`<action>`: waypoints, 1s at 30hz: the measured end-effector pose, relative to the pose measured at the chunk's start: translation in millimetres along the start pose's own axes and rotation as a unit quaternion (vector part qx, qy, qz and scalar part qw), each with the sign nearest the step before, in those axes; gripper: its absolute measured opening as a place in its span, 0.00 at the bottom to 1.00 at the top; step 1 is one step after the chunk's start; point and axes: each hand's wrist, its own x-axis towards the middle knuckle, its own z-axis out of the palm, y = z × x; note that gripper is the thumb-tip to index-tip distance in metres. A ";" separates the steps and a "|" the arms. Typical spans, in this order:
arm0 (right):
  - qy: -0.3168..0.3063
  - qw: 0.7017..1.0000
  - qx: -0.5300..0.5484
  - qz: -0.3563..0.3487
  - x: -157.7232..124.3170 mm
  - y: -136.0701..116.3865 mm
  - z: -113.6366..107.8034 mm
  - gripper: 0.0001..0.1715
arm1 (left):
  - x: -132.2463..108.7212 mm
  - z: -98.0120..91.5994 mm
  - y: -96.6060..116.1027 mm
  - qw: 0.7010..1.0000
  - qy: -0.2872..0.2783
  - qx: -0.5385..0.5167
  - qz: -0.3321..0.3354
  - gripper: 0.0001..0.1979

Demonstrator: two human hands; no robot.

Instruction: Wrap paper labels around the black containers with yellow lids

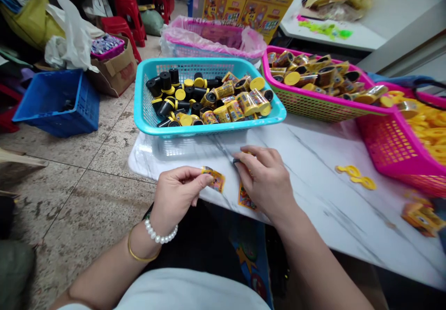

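Between thumb and fingertips, my left hand [177, 187] pinches a small printed yellow-orange label [216, 180] above the near table edge. My right hand [266, 177] is closed just to its right, fingers bent together. A dark edge shows at its fingertips, but most of what it holds is hidden. Another printed label [245, 198] shows partly below the right palm, by the table edge. Beyond both hands stands a turquoise basket [209, 131]. Black cylinders with yellow ends [169, 105] fill its left side, and label-wrapped cylinders [246, 103] its right.
A pink basket [334, 103] of wrapped cylinders stands at the back right. Nearer, another pink basket [386, 147] holds yellow ring-shaped pieces. Yellow linked rings [356, 176] and bunched labels [422, 217] lie on the marbled table [313, 170]. A blue crate [59, 115] sits on the floor.
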 end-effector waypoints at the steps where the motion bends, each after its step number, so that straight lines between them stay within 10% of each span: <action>1: 0.009 1.000 0.007 0.007 -0.2 2.9 4.5 0.11 | 0.8 0.3 0.3 0.999 -0.015 -0.023 -0.022 0.12; 10: 0.014 0.969 0.177 0.170 -1.8 2.9 -7.0 0.14 | 24.3 0.4 15.3 0.969 -0.104 -0.173 -0.142 0.16; 15: -0.011 0.750 0.580 0.317 5.9 -15.4 -19.3 0.19 | 32.5 6.9 15.6 0.942 -0.127 -0.255 -0.176 0.14; 17: -0.017 0.708 0.622 0.334 8.2 -21.4 -16.1 0.20 | 33.4 10.1 15.3 0.931 -0.143 -0.274 -0.193 0.13; 30: 0.045 0.853 0.434 0.285 5.9 -42.8 -21.7 0.12 | 32.5 16.4 12.0 0.945 -0.170 -0.233 -0.152 0.17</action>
